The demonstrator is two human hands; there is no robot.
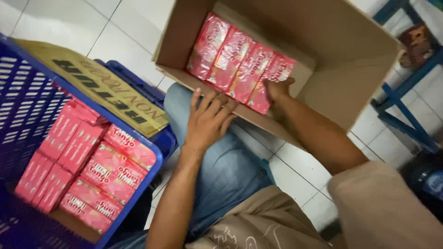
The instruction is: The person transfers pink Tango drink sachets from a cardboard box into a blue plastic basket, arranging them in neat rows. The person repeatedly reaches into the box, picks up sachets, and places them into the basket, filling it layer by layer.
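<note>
A brown cardboard box (350,60) rests tilted against my knee, with several pink-red snack packs (237,60) lined up side by side inside it. My right hand (277,90) reaches into the box and grips the end of the rightmost pack (272,80). My left hand (208,121) lies flat with fingers spread on the box's near edge, just below the packs, holding nothing.
A blue plastic crate (23,97) at the left holds several more pink packs (87,170) and a cardboard sign (97,83) lies across its rim. A blue metal rack (406,92) stands at the right on the white tiled floor.
</note>
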